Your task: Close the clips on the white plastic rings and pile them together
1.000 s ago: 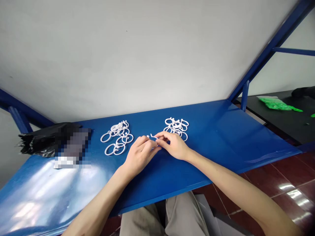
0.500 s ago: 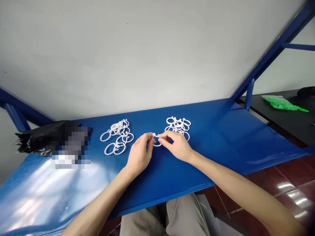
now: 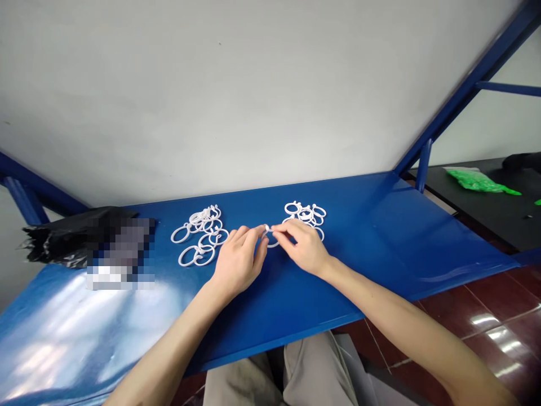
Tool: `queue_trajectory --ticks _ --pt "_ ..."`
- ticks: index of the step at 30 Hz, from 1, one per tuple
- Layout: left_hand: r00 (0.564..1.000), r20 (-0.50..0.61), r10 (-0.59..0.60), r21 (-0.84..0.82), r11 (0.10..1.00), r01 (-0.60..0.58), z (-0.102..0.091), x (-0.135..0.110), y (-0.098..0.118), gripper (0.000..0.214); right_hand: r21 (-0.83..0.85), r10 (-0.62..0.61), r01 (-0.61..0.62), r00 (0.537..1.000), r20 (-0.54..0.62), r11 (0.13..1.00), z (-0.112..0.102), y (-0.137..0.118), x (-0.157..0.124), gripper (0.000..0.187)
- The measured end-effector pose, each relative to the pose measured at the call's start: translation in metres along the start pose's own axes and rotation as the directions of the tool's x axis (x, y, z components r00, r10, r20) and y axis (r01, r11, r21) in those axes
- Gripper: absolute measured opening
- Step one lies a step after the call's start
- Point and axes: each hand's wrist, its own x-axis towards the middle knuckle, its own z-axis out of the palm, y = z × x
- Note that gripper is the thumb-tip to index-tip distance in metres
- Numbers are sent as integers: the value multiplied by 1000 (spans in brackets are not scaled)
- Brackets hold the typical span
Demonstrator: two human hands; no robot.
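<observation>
Both my hands meet over the middle of the blue table (image 3: pixel 380 231). My left hand (image 3: pixel 238 259) and my right hand (image 3: pixel 302 246) each pinch one small white plastic ring (image 3: pixel 270 238) between fingertips, its ends pressed together at the top. A pile of white rings (image 3: pixel 202 234) lies to the left of my left hand. A second, smaller pile of white rings (image 3: pixel 305 214) lies just behind my right hand, partly hidden by its fingers.
A crumpled black plastic bag (image 3: pixel 63 239) with a blurred patch lies at the table's left end. Blue frame bars (image 3: pixel 460 90) rise at the right. Beyond them stands a dark table (image 3: pixel 486 208) with a green bag (image 3: pixel 477 180). White wall behind.
A second ago the ring was open, its ends apart between my fingers. Now its ends are brought together, and both hands have shifted slightly away from me.
</observation>
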Motion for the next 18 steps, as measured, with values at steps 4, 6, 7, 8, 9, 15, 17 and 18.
queue_trajectory --ticks 4,6,7,8,9,15,17,18 --pt "984 4 -178 239 956 172 -9 2 -20 26 -204 63 -80 994 -91 976 -15 23 9 18" --pt "958 21 -286 389 885 256 -15 0 -34 31 -269 96 -122 990 -108 955 -21 38 11 18" --pt "938 38 -343 450 844 291 -18 -2 -40 32 -288 113 -142 987 -115 947 -23 46 11 18" --pt "917 60 -393 497 809 314 -21 -3 -45 33 -301 128 -160 984 -121 940 -23 52 11 18" --pt "897 84 -434 531 781 328 -23 -4 -49 33 -311 143 -175 982 -123 934 -23 57 11 18" --pt "806 249 -538 566 755 329 -31 -2 -52 32 -321 196 -227 972 -128 919 -22 64 13 24" --pt "786 281 -551 559 760 332 -32 0 -51 34 -308 200 -232 971 -133 923 -23 61 14 26" --pt "782 288 -552 554 762 334 -32 0 -51 34 -300 194 -228 971 -138 926 -24 59 14 27"
